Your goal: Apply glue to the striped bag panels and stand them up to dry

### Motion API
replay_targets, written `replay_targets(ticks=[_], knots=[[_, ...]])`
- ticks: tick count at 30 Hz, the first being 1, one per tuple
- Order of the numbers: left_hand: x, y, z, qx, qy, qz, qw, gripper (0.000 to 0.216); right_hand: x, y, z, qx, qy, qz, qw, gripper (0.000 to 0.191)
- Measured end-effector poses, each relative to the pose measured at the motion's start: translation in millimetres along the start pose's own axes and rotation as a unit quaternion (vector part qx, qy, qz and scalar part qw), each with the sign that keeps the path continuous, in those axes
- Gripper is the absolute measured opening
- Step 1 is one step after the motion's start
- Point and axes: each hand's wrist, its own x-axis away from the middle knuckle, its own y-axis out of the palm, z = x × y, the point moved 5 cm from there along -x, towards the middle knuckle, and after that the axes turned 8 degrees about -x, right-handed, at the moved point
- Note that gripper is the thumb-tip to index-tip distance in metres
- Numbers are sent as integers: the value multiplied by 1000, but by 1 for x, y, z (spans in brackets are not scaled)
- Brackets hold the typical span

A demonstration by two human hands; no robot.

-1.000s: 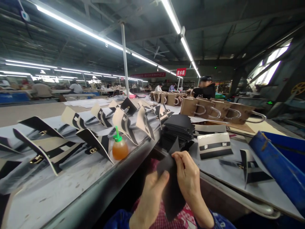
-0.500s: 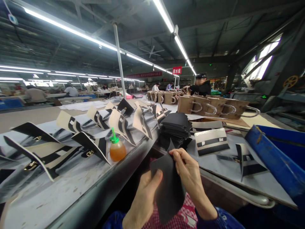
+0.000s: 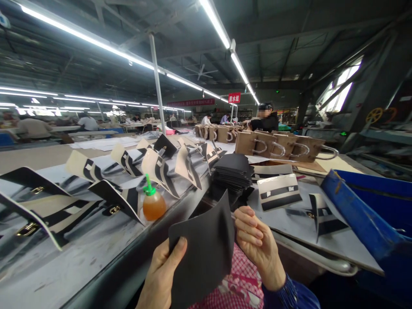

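My left hand (image 3: 161, 274) grips a dark grey sheet (image 3: 202, 253) by its lower left edge, thumb laid over the front. The sheet stands nearly upright in front of me, above a red checked cloth on my lap. My right hand (image 3: 255, 240) is just right of the sheet, fingers curled, their tips at the sheet's right edge; whether they pinch it I cannot tell. Behind the sheet lies a stack of the same dark sheets (image 3: 233, 171) on the table.
An orange bottle with a green nozzle (image 3: 153, 201) stands on the conveyor (image 3: 80, 253), among several black-and-cream bag panels (image 3: 112, 197). A cream panel (image 3: 278, 192) lies on the right table. A blue bin (image 3: 363, 214) sits at right. Brown bags (image 3: 283, 148) and a person stand beyond.
The dark sheet has been lifted and turned so its face stands toward me. My left hand shifted left to its lower edge; my right hand's fingers now curl at its right edge.
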Motion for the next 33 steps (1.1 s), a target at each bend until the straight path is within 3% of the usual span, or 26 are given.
replay_targets(ticks=[5,13,19,21,23,25,27,30,32,33], knots=[[3,3,3,8,4,-4,1000,37,2,8,5,-35,-4,-12,999,25],[3,2,-3,-9,-5,-23,1000,32,6,15,2,-29,-85,8,996,28],[8,1,0,-51,22,-24,998,31,0,-4,-2,25,-89,69,993,30],[12,7,2,-91,21,-69,993,33,-4,-20,-10,58,-81,101,990,32],[17,18,7,-151,43,-165,974,38,-7,-36,-19,94,-58,139,984,40],[21,29,14,-218,121,-250,936,34,-8,-48,-27,128,-17,180,975,56],[27,40,23,-275,259,-311,872,33,-7,-52,-33,151,21,210,966,78],[46,59,25,-317,482,-404,710,45,0,-46,-39,174,39,228,957,89],[57,70,9,-346,567,-437,607,42,8,-38,-41,201,30,237,950,76],[60,75,-2,-369,580,-447,573,39,14,-35,-41,219,24,244,944,65]])
